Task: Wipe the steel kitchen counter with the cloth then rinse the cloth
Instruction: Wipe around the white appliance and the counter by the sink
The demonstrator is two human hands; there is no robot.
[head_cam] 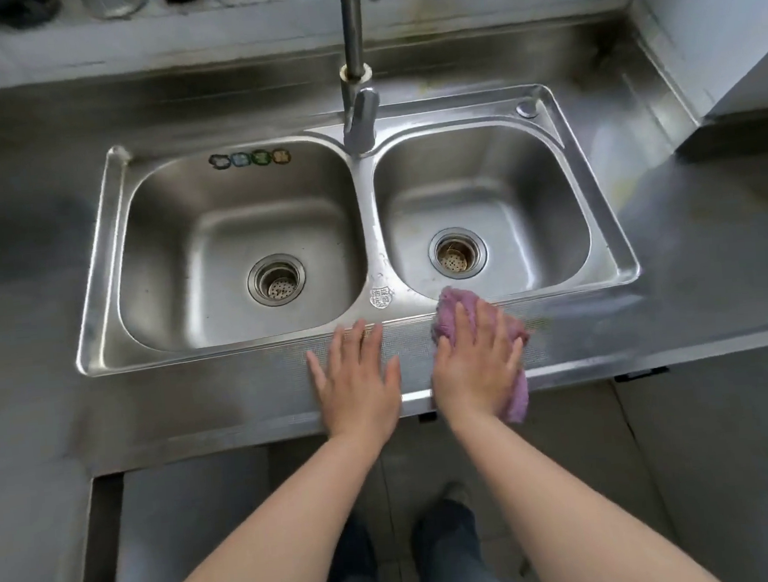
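A purple cloth [450, 313] lies on the front strip of the steel counter [260, 385], just below the right sink basin. My right hand [476, 361] presses flat on top of the cloth, fingers spread; the cloth's far edge reaches the sink rim and its near end hangs over the counter's front edge. My left hand [357, 381] rests flat and open on the bare counter beside it, holding nothing. The double steel sink [367, 227] has two empty basins with drain strainers. The faucet [360, 121] rises from the middle back of the sink; no water runs.
The counter stretches wide to the left [23, 276] and to the right [716, 234]. A grey wall block [730, 28] stands at the back right. Jars and items sit on the ledge [211, 32] behind the sink. Below the counter edge are cabinet fronts and my legs.
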